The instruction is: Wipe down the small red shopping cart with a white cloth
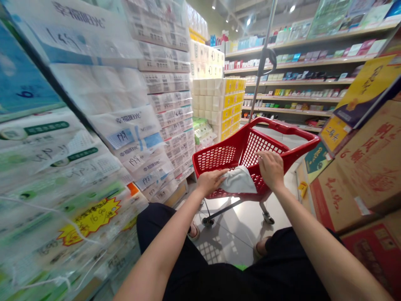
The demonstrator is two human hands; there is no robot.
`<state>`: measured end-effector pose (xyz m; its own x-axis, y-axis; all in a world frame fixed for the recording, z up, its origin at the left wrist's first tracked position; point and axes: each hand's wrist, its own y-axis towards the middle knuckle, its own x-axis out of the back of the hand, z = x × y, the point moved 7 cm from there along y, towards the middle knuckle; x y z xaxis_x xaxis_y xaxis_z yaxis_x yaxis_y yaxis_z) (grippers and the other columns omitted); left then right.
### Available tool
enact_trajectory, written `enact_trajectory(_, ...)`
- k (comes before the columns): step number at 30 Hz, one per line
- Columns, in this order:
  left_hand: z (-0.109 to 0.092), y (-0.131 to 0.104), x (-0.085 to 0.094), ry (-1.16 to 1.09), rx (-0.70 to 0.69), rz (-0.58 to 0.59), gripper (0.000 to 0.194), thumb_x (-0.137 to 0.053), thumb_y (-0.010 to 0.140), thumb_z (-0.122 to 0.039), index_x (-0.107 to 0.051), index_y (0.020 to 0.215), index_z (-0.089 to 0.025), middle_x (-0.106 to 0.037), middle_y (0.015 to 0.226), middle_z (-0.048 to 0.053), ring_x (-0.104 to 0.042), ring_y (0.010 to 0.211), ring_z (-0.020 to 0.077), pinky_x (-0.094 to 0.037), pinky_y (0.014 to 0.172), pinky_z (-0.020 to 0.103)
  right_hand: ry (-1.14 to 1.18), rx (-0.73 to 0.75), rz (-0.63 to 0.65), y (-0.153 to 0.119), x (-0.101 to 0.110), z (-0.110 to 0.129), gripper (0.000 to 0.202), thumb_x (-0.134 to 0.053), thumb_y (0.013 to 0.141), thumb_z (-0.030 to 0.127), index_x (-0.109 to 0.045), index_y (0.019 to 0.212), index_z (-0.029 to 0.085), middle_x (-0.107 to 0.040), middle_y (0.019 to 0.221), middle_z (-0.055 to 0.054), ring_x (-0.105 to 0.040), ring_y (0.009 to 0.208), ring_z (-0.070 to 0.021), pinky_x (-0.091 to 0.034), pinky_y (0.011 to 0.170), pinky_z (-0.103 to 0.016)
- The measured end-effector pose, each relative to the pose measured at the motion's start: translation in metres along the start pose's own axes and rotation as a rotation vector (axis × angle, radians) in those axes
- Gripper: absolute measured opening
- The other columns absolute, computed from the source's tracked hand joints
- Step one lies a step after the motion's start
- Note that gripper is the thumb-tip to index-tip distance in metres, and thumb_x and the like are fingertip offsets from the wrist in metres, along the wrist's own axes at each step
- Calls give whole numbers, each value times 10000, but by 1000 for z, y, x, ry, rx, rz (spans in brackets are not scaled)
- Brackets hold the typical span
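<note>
A red plastic shopping cart (219,156) stands in front of me, its basket walls full of holes and its handle at the far right. Over the near side of the basket lies a white cloth (240,180), crumpled and hanging partly down. My left hand (211,182) is at the cloth's left end, its fingers closed on it against the basket. Curled over the basket's right edge, my right hand (272,168) grips the cart, apart from the cloth. Its fingertips bend inward over the red plastic.
Stacked tissue packs (171,108) with handwritten price tags rise close on the left. Cardboard boxes (369,163) line the right side. Behind the cart are a metal pole (259,75), toilet roll packs (208,102) and long shelves (297,62) of goods. Cart wheels (207,222) rest between my feet.
</note>
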<state>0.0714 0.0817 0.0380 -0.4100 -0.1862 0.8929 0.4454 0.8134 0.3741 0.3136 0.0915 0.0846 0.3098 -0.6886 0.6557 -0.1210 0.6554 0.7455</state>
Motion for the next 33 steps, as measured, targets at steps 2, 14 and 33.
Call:
enact_trajectory(2, -2, 0, 2, 13, -39, -14, 390, -320, 1012, -441, -493, 1357, -380, -633, 1265, -28, -629, 1043, 144, -476, 847, 241, -132, 25, 27, 5, -1, -34, 326, -339, 968, 344, -623, 1099, 251, -623, 1192, -52, -425, 1228, -249, -158, 1121, -512)
enact_trajectory(14, -63, 44, -24, 214, -134, -63, 423, -417, 990, -287, -425, 1411, -258, -622, 1261, 76, -625, 1081, 186, -488, 960, 329, -215, 76, 113, 1, -18, -44, 316, -396, 942, 482, -620, 910, 261, -610, 956, -38, -397, 1146, -260, -98, 1123, -533)
enact_trajectory(33, -107, 60, -75, 493, -501, -96, 511, -241, 987, -156, -322, 1488, -91, -321, 1555, 102, -251, 1459, 197, -195, 1246, 373, -197, 69, 74, 3, -23, -8, 323, -284, 957, 324, -600, 948, 257, -582, 990, -54, -376, 1130, -259, -129, 1119, -527)
